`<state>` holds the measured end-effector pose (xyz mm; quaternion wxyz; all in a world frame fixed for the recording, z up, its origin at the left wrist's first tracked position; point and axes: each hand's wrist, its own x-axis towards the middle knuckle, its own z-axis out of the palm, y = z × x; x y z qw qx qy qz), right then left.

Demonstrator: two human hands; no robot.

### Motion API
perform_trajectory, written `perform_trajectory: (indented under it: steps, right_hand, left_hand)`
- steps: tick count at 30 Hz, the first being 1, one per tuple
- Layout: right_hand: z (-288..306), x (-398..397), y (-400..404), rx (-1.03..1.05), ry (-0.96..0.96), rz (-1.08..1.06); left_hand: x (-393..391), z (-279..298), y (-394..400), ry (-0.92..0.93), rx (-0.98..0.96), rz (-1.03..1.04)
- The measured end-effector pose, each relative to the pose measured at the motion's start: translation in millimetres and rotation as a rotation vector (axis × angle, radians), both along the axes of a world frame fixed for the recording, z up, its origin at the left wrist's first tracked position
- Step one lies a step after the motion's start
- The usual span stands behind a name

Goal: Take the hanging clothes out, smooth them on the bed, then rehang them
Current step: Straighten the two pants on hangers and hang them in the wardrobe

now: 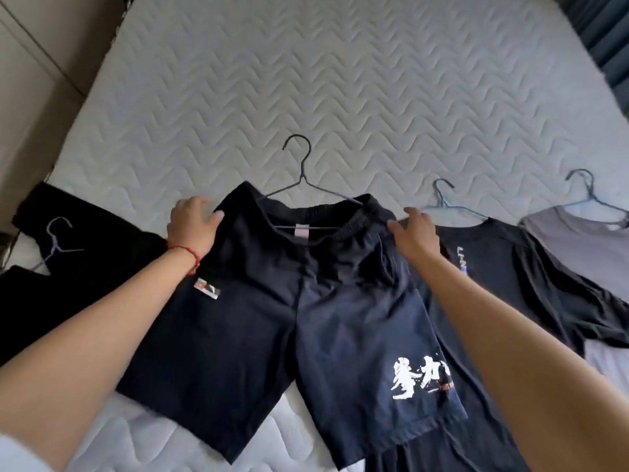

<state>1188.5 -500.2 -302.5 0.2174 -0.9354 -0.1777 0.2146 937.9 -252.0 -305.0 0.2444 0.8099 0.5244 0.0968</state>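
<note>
Far left: where the bed (340, 97) meets the pale wall, a black garment (85, 267) lies spread on the quilted white cover; a thin pale hanger (56, 247) rests on top of it, hook pointing away from the person.
Left hand: the left hand (190, 226) lies on the left end of the shorts' waistband; a red string bracelet (185, 255) circles the wrist; the fingers bend over the cloth edge, with the thumb tip on the band; whether they pinch the cloth or only press it I cannot tell.
Middle: the dark navy shorts (272, 301) lie flat on the bed, waistband away from the person and legs toward them; a dark wire hanger (299, 185) sits inside the waistband, its bar showing in the opening and its hook lying on the cover beyond; a small white tag shows at the centre of the band; a small red and white patch marks the left leg; large white characters mark the right leg near the hem.
Right hand: the right hand (417, 233) is at the right end of the waistband; its fingertips touch the gathered edge; how tight the hold is I cannot tell.
Right: a black T-shirt (510, 267) on a light blue hanger (446, 199) lies just beside the shorts, partly under their right leg; white lettering shows on its chest.
Far right: a grey T-shirt (585, 247) on a blue hanger (589, 189) lies at the frame edge; the black shirt's sleeve overlaps it.
</note>
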Motion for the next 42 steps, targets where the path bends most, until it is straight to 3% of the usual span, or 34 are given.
perform_trajectory:
  steps: [4, 8, 15, 18, 21, 25, 29, 35, 42]
  right_hand:
    - [-45.0, -47.0, -56.8, 0.032, 0.194, -0.077]
    - [-77.5, -117.3, -131.1, 0.030, 0.381, -0.270]
    - [-121.3, -228.1, -205.6, -0.105, 0.780, -0.584]
    - [-129.5, -252.2, -212.0, -0.168, 1.010, -0.817]
    - [-134.1, -259.4, -208.5, -0.115, 1.124, -0.974]
    - [-141.8, -265.7, -193.8, 0.105, 1.128, -1.092]
    - [-147.3, -276.4, -182.2, 0.206, 1.082, -1.116]
    - [-132.7, -291.1, -189.8, 0.087, 1.078, -1.101]
    - [-96.8, -303.1, -190.0, -0.144, 1.091, -0.704]
  left_hand:
    - [-53.0, -59.5, -80.8, 0.116, -0.142, -0.020]
    - [-123.2, -103.5, -154.3, 0.132, -0.293, 0.278]
    - [-216.8, -131.1, -226.2, 0.202, -0.548, 0.858]
    - [-232.7, -146.3, -246.0, 0.025, -0.808, 1.028]
    - [-231.3, -155.7, -250.9, -0.187, -0.927, 1.134]
    - [-220.4, -159.9, -247.0, -0.396, -1.070, 1.110]
    - [-214.8, -168.2, -252.1, -0.199, -0.970, 0.990]
    - [-212.5, -158.7, -281.3, -0.070, -0.983, 0.957]
    - [-224.6, -105.3, -296.3, -0.040, -0.944, 0.807]
